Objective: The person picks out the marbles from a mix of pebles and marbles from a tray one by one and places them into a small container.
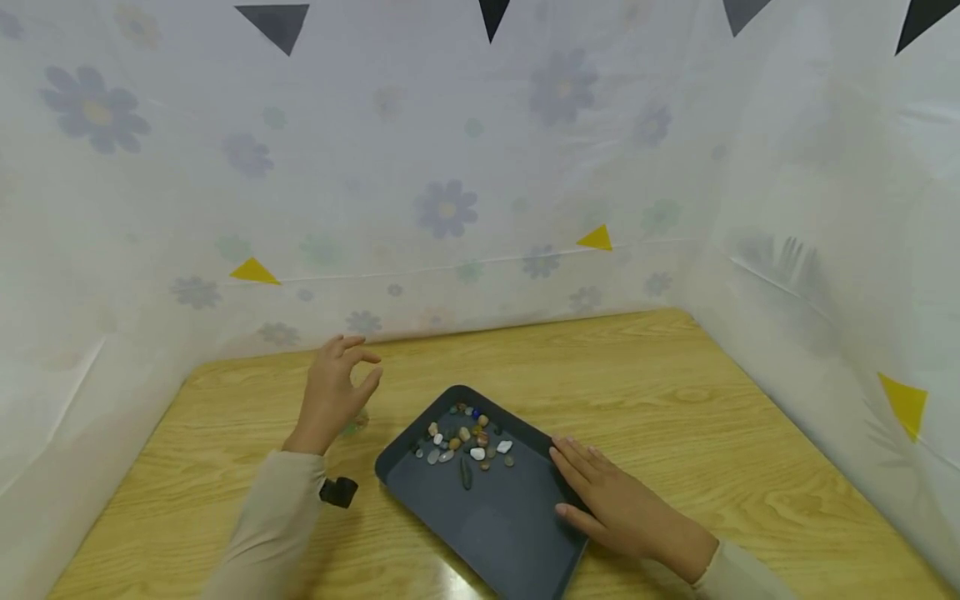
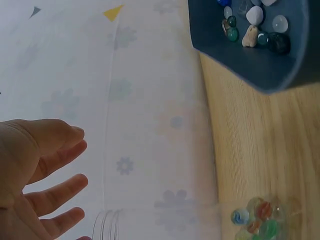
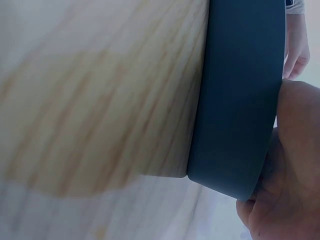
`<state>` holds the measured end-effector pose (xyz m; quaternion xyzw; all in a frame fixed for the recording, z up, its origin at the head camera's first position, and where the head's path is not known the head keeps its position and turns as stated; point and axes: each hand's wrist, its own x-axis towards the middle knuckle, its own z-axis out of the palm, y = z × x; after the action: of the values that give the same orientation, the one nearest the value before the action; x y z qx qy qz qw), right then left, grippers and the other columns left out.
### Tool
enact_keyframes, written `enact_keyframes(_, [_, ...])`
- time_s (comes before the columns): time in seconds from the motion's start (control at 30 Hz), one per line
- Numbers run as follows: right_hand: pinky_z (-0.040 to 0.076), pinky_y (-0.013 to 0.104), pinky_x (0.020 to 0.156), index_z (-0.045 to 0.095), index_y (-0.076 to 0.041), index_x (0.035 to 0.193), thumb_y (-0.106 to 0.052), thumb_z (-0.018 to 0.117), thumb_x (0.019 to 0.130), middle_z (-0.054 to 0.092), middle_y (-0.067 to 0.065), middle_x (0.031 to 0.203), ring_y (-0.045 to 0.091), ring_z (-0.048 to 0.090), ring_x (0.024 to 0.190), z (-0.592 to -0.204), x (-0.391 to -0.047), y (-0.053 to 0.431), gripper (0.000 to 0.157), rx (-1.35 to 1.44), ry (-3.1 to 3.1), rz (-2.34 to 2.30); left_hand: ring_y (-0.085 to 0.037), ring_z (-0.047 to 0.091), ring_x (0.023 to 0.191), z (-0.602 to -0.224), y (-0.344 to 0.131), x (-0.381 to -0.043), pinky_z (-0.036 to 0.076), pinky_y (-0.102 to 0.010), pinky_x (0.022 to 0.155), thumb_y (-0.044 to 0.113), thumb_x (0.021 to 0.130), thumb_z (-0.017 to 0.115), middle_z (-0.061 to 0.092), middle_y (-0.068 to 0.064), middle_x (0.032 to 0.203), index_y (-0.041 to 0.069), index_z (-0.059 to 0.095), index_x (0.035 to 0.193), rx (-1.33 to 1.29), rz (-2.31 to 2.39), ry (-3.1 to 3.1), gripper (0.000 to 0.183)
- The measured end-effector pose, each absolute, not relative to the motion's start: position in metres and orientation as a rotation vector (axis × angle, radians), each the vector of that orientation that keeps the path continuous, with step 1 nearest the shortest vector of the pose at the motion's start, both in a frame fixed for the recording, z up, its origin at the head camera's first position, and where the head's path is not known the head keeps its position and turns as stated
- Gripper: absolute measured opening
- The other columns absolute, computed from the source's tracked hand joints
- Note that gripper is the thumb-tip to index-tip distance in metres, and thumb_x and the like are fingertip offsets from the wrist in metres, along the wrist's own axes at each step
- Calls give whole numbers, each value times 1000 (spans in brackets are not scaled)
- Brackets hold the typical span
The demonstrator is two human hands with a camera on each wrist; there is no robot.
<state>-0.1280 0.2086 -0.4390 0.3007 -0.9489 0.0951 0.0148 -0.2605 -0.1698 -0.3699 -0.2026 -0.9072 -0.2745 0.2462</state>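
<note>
Nearest the camera, the right hand (image 1: 626, 508) lies flat on the near right rim of the dark tray (image 1: 517, 550), its fingers (image 1: 577, 461) straight and held close together, pressing on the edge rather than curling round it; the right wrist view shows the palm against the tray's outer wall (image 3: 235, 100). The tray sits skewed on the wooden desk (image 1: 675, 392), its long axis running from near right to far left, and the small stones (image 1: 468, 442) are heaped toward its far end, just ahead of the right fingertips. Beyond the tray's far left corner the left hand (image 1: 333, 396) is raised off the desk, fingers (image 2: 60, 187) loosely spread and gently curved, holding nothing. Just under and beside it lies a clear jar (image 2: 200, 222) on its side, coloured glass marbles (image 2: 257, 220) gathered in one end and its threaded mouth toward the left palm. The jar lies near the tray but apart from it, and the left hand is much the nearer to it. Flowered white sheeting (image 1: 450, 167) closes in the back.
</note>
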Motion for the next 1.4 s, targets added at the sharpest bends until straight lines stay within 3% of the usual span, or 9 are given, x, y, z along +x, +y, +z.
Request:
enact_keyframes(0.5, [27, 48, 113, 31, -1, 149, -50, 41, 100, 24, 16, 156, 30, 24, 144, -439, -127, 210, 70, 928, -2960, 285, -40, 45, 127, -385, -103, -271, 36, -59, 103, 14, 83, 75, 57, -17, 129, 11, 72, 92, -878, -689, -2548, 10])
enact_keyframes(0.67, [27, 48, 114, 31, 0, 149, -46, 45, 100, 24, 17, 156, 30, 24, 144, -439, -127, 210, 69, 927, -2965, 300, -44, 36, 133, -389, -85, -271, 31, -65, 103, 19, 83, 76, 52, -16, 137, 15, 73, 93, -1002, -660, -2728, 12])
enact_keyframes(0.87, [26, 48, 114, 30, 0, 149, -45, 46, 100, 24, 17, 156, 30, 24, 144, -438, -127, 209, 68, 926, -2966, 305, -46, 32, 135, -399, -72, -274, 28, -65, 106, 18, 83, 76, 49, -16, 140, 16, 74, 94, -1097, -576, -2831, 12])
enact_keyframes(1.4, [26, 48, 114, 30, 0, 149, -46, 45, 100, 24, 17, 156, 29, 23, 144, -438, -127, 208, 69, 927, -2964, 298, -44, 35, 134, -420, -60, -275, 33, -64, 103, 15, 84, 75, 52, -13, 138, 18, 74, 94, -1044, -408, -2899, 11])
